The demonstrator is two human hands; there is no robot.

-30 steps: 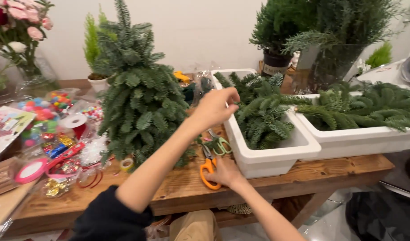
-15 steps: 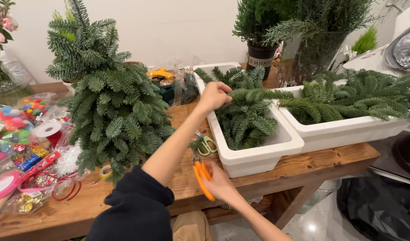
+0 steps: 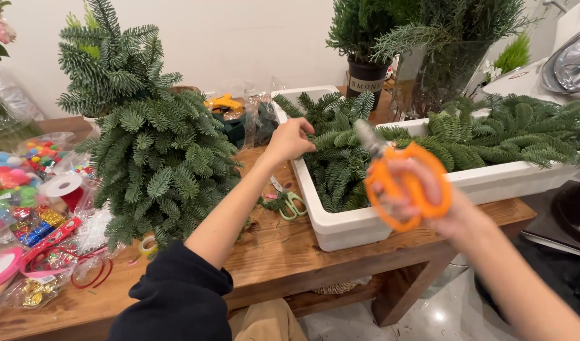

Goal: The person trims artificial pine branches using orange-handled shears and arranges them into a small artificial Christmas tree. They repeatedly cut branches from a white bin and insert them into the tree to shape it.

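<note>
Single head-worn view; looks down and forward over the wooden table [image 3: 284,252] from the near edge; close range; both forearms enter from the bottom edge.

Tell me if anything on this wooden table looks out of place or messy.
Nothing looks damaged or spilled. A pair of green-handled scissors lies loose on the wooden table among small fir clippings, beside the white rectangular tub of fir branches. Bright craft trinkets and ribbon spools crowd the table's left end.
</note>
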